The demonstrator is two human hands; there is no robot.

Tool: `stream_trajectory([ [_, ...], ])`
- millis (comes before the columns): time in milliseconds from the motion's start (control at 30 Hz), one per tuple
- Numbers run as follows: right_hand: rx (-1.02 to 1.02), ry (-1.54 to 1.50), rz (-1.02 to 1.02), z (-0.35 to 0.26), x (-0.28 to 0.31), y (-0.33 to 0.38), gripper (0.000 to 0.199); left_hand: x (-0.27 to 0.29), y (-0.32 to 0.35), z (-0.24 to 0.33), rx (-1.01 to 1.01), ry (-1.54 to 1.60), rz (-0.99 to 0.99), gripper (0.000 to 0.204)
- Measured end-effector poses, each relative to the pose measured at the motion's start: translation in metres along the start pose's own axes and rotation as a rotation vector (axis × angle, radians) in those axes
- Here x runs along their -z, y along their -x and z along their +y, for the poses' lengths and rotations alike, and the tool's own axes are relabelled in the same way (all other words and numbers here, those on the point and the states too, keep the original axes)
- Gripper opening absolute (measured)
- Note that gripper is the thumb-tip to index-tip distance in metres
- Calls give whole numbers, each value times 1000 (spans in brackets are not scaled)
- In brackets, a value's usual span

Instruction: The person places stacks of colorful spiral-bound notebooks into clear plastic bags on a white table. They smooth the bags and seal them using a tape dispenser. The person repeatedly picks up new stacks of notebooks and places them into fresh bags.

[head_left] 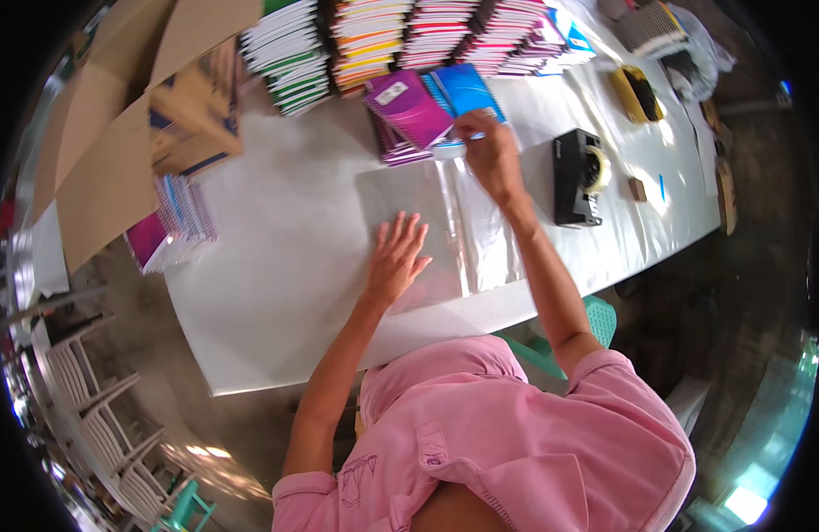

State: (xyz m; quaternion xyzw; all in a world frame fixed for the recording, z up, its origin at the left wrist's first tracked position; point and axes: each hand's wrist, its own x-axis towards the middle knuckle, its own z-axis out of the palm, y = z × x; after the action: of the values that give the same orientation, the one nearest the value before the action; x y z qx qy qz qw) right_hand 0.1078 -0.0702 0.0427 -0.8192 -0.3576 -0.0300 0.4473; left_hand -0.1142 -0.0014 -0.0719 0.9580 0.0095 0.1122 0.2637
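Right grip (492, 160): fingers curled at the blue notebook's (467, 87) near edge; I can't tell whether they hold it.
Left grip (394, 262): spread wide on the clear film (445, 230), probably keeping it flat.
Blue notebook: at the right fingertips, beyond the film, beside the purple notebook (414, 108).
Tape dispenser (569, 182): right on the bench (267, 293), seemingly for easy reach.

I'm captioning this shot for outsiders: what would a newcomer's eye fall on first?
Probably the tall notebook stacks along the far side of the table, striped with green, yellow and pink. Next might come the open cardboard box at upper left and the pink shirt at the bottom. Mid-picture, the left hand lies on clear plastic, the right hand at a blue notebook.
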Motion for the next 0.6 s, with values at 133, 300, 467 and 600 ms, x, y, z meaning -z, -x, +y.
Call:
stream_trajectory([
  [133,156,373,29,67,77,4,27,23,-49,13,63,-87,178,65],
  [300,97,311,171,92,75,7,31,48,-157,-24,297,-218,320,60],
  [467,198,418,334,161,131,-92,42,73,-197,-52,193,-297,-87,58],
  [600,505,478,282,207,149,-173,47,78,-206,-32,288,-283,-36,58],
])
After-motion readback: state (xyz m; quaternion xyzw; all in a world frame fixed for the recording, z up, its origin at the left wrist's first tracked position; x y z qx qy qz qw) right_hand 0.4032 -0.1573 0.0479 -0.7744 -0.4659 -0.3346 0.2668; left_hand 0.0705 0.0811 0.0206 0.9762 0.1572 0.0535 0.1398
